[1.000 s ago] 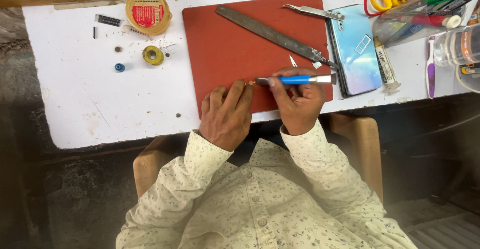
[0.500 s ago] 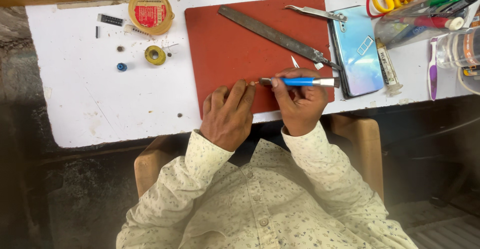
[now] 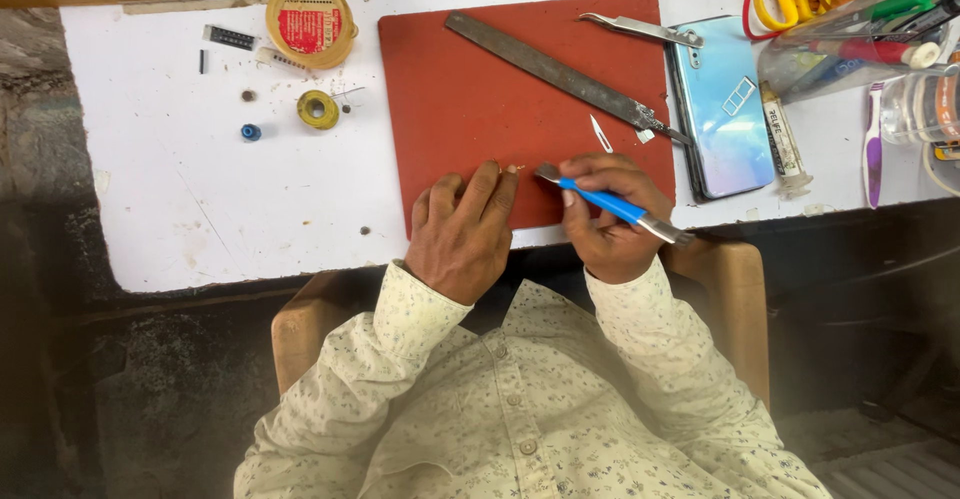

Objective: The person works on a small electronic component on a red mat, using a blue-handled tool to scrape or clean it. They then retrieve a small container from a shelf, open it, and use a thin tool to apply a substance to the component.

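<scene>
My right hand (image 3: 607,221) grips a blue-handled craft knife (image 3: 612,204) low over the near edge of the red cutting mat (image 3: 470,89). The blade end points left, toward the fingertips of my left hand (image 3: 462,231). My left hand lies flat on the mat with its fingertips pressing on a tiny pale piece (image 3: 514,169). A loose scalpel blade (image 3: 600,134) lies on the mat just beyond my right hand. A long metal ruler (image 3: 560,74) runs diagonally across the mat's far half.
A phone (image 3: 722,104) lies face down right of the mat, tweezers (image 3: 640,29) at its top, a glue tube (image 3: 783,144) beside it. A round tin (image 3: 310,21), a yellow tape roll (image 3: 318,109) and small parts sit left. Pens and scissors crowd the far right corner.
The knife has swung from lying level, pointing left, to a slant with its back end down to the right. My left hand has barely moved.
</scene>
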{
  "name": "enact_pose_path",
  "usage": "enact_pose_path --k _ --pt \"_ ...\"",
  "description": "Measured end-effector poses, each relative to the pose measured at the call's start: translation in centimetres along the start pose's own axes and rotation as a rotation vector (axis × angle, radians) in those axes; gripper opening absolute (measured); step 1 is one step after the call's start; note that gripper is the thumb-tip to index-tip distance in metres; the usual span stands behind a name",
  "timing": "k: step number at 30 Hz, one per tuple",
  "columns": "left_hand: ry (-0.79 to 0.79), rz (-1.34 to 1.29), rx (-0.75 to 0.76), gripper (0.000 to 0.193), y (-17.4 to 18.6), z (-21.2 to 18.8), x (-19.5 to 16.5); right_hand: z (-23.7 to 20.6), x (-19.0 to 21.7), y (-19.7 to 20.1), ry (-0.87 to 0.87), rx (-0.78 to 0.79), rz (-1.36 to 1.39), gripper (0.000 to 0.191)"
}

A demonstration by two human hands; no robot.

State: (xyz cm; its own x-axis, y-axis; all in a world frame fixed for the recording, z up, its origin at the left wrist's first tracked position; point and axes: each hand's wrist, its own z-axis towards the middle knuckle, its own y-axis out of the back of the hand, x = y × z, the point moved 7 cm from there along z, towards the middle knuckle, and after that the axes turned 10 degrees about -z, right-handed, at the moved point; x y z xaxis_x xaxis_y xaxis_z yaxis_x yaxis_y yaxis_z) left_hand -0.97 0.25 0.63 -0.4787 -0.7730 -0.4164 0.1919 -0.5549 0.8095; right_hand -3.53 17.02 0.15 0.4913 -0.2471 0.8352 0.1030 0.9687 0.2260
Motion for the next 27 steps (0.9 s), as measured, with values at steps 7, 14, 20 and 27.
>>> enact_pose_path --k 7,14,20,27 --pt "0.002 -0.003 -0.009 0.049 0.1 0.1 0.1 0.0 0.1 -0.5 -0.022 0.041 -0.07 0.02" --pt "0.001 0.005 -0.01 0.05 0.2 0.1 0.1 -0.1 0.1 -0.7 -0.076 0.033 -0.06 0.018" --pt "-0.01 -0.013 0.003 0.051 0.0 0.1 0.2 0.1 0.4 -1.0 -0.01 0.009 -0.142 0.02" --pt "-0.024 0.009 -0.026 0.05 0.0 0.0 0.2 -0.1 -1.2 -1.4 -0.225 0.063 0.055 0.02"
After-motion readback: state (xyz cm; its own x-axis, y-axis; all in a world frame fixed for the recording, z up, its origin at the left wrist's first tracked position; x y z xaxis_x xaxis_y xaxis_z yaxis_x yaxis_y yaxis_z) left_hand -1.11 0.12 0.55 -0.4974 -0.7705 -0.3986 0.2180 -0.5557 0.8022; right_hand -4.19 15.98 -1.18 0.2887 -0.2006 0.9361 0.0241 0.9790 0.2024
